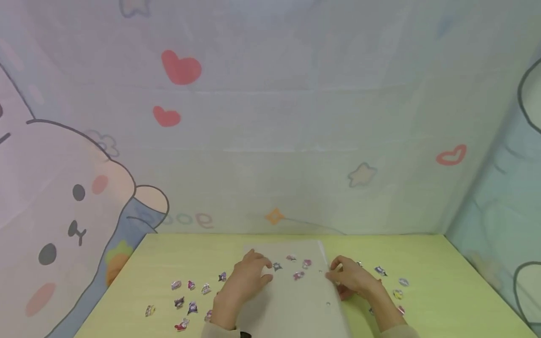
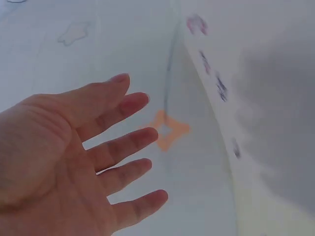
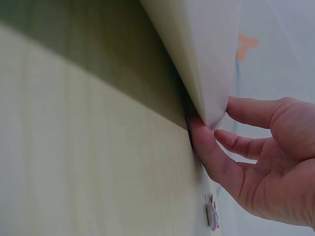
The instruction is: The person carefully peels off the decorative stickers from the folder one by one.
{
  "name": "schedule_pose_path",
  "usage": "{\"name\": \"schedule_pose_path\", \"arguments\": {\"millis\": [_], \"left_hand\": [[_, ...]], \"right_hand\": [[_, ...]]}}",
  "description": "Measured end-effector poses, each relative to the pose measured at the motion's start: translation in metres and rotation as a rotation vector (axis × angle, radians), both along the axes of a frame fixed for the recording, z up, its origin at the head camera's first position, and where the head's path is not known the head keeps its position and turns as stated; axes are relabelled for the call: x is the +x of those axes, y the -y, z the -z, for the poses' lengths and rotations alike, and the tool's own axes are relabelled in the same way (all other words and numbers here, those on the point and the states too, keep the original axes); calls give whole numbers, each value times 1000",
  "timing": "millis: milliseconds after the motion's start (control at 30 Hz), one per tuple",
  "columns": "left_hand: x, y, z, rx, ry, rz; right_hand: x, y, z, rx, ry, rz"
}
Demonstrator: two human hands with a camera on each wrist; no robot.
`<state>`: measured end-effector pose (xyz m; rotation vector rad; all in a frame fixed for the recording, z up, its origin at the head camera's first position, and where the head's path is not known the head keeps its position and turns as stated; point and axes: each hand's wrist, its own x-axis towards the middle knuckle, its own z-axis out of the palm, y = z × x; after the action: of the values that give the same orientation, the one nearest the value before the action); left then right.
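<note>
A white sheet of paper (image 1: 296, 305) lies on the table with several small cartoon stickers (image 1: 298, 275) on its far part. My right hand (image 1: 352, 278) is at the sheet's right edge. Seen from the right wrist, the thumb (image 3: 253, 110) and a finger pinch that edge, and the paper (image 3: 216, 59) curves up off the table. My left hand (image 1: 245, 280) hovers over the sheet's left side, fingers spread and loosely bent. In the left wrist view, the left hand (image 2: 83, 152) holds nothing, and blurred stickers (image 2: 220, 87) show on the sheet.
More loose stickers (image 1: 192, 307) are scattered on the yellow table (image 1: 127, 281) left of the sheet. Others, such as a purple one (image 1: 380, 271), lie to the right, some partly behind the right arm. A printed cloth backdrop (image 1: 274, 117) hangs behind the table.
</note>
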<state>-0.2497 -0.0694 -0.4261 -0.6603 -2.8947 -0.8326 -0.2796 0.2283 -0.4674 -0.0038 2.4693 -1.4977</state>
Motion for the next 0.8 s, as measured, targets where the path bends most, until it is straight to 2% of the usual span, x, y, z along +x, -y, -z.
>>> {"name": "schedule_pose_path", "arguments": {"millis": [100, 300, 467, 633, 800], "left_hand": [[-7, -20, -2, 31, 3, 9], [-18, -47, 5, 13, 3, 0], [-23, -61, 12, 2, 0, 0], [-25, -68, 23, -30, -13, -3], [-29, -77, 31, -82, -44, -4]], "right_hand": [[0, 0, -1, 2, -8, -2], [0, 0, -1, 8, -13, 1], [0, 2, -2, 2, -17, 5], [1, 2, 1, 0, -25, -12], [1, -1, 0, 11, -21, 9]]}}
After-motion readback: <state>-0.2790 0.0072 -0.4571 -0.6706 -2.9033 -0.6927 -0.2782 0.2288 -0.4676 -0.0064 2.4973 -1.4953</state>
